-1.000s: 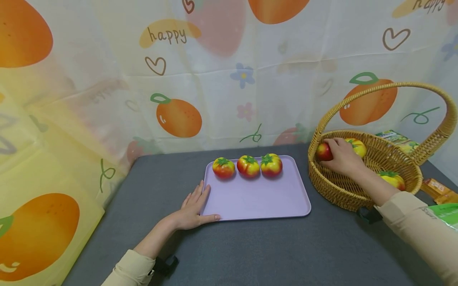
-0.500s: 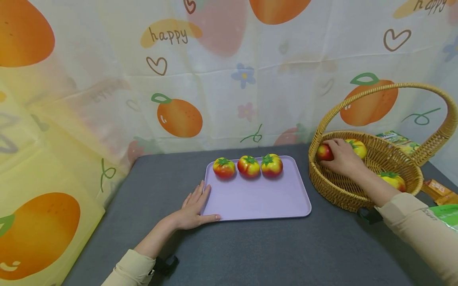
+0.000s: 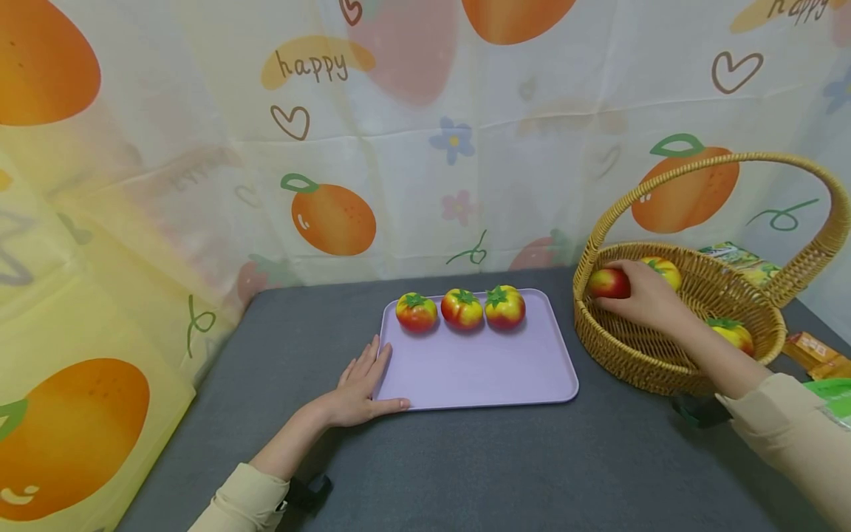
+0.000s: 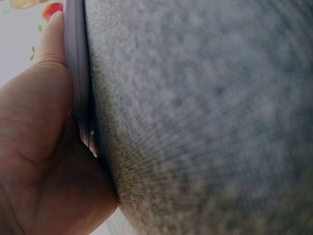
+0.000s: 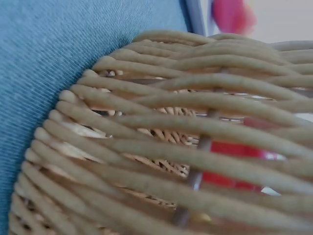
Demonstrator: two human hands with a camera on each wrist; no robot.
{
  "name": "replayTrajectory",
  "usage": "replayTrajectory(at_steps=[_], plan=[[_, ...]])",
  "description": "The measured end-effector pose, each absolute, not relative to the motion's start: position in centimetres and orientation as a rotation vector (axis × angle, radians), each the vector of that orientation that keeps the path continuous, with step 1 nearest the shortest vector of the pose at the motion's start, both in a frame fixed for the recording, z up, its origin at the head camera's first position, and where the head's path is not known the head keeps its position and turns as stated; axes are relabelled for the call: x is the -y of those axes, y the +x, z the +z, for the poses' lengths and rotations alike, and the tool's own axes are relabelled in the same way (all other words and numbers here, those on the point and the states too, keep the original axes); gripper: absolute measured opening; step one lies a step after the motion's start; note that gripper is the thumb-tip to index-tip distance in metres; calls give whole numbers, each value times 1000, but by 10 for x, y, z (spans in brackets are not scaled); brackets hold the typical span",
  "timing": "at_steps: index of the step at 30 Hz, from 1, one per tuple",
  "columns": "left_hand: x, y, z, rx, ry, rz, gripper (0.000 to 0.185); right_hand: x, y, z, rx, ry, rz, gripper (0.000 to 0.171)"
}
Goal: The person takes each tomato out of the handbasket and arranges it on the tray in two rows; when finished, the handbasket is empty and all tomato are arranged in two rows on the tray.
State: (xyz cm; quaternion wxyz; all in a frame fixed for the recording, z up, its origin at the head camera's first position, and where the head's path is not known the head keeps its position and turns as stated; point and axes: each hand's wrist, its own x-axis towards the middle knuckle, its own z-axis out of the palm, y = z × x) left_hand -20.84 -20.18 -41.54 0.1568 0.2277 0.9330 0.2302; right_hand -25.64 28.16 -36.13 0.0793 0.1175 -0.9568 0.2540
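Right hand (image 3: 645, 299): with it I grasp the red fruit (image 3: 609, 283), in the basket (image 3: 631, 366) near its left rim.
Left hand (image 3: 355, 390): my fingers are straight, holding nothing, touching the tray (image 3: 465, 369) at its near left corner.
Tray: three tomatoes (image 3: 462, 309) along the far edge.
Basket: two yellow fruits (image 3: 665, 273) inside, handle (image 3: 718, 159) arching above.
Right wrist view: woven wall (image 5: 146, 103) stands before my hand.
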Motion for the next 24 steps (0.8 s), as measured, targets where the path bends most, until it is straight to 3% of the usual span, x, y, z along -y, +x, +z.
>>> replayTrajectory(at_steps=[24], plan=[[201, -210, -417, -2679, 659, 648, 104, -286, -212, -351, 2788, 230, 846, 71]])
